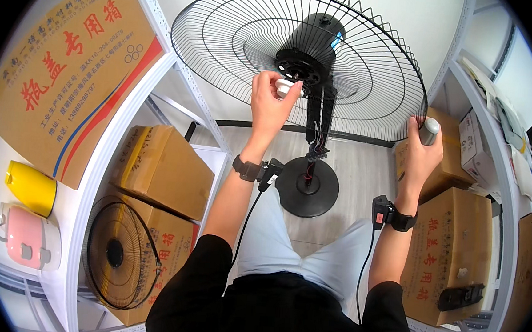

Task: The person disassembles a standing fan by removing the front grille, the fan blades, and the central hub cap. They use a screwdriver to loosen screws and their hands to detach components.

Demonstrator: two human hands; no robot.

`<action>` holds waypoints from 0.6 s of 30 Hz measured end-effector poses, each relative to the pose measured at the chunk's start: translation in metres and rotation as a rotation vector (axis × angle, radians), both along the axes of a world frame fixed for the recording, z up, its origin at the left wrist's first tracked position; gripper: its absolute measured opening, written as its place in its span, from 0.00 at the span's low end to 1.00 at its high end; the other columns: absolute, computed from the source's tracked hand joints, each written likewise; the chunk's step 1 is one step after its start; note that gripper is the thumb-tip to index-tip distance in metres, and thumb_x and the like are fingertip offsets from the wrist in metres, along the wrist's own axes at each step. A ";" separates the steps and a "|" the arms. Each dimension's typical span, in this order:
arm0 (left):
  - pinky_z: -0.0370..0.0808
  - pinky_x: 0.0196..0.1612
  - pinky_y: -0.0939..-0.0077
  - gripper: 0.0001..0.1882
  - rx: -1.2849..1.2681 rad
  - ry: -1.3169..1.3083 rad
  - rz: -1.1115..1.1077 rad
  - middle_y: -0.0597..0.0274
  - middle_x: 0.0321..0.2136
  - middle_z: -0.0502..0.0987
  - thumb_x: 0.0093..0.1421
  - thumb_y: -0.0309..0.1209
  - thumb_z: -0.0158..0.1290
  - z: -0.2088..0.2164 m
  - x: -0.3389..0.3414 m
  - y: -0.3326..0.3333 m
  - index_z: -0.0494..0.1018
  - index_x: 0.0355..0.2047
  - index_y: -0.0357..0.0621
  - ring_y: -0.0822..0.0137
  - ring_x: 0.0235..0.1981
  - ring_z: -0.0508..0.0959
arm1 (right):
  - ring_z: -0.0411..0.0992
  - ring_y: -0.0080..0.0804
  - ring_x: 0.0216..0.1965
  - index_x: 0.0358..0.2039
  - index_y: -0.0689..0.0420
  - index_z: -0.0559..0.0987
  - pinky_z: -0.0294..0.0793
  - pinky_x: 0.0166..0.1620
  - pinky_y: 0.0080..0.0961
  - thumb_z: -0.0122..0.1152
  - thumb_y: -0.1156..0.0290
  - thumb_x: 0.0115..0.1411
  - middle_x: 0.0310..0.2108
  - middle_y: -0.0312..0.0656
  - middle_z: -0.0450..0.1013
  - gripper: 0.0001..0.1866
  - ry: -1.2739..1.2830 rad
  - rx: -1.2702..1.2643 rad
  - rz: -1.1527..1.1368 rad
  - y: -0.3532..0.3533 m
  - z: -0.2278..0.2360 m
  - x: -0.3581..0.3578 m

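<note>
A black stand fan without visible blades faces me, its rear wire grille point(371, 68) mounted around the black motor hub point(300, 66). Right at the centre of the grille, my left hand point(270, 108) pinches a white round plastic nut point(285, 88) close to the hub's shaft. My right hand point(422, 157) is closed around a grey cylindrical handle point(429, 131) beside the grille's right rim; the rest of that tool is hidden. Below, the fan's pole carries exposed wires point(317, 151) down to a round black base point(306, 187) on the floor.
A front grille point(115, 254) leans against cardboard boxes point(164, 171) at the left. The left shelf holds a large carton point(75, 72), a yellow container point(30, 188) and a pink appliance point(26, 237). More boxes point(448, 253) and a shelf rack point(485, 113) stand at the right.
</note>
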State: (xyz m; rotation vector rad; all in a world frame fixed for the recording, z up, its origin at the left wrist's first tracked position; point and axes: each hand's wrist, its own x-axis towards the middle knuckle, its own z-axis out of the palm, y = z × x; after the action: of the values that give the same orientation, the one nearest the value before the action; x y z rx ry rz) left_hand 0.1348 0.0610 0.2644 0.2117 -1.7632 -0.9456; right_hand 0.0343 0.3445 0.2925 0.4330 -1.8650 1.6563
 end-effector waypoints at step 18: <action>0.74 0.46 0.68 0.27 -0.382 -0.125 0.341 0.51 0.49 0.70 0.55 0.38 0.67 0.012 0.018 0.017 0.69 0.48 0.38 0.64 0.50 0.72 | 0.71 0.20 0.33 0.37 0.61 0.80 0.73 0.41 0.23 0.69 0.68 0.58 0.30 0.35 0.77 0.11 -0.018 -0.045 0.048 -0.005 0.001 0.003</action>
State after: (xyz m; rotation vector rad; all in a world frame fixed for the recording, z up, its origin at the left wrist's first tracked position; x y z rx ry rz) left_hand 0.1530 0.0783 0.2766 0.3161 -1.9085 -0.3492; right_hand 0.0371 0.3394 0.2934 0.4491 -1.8402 1.7355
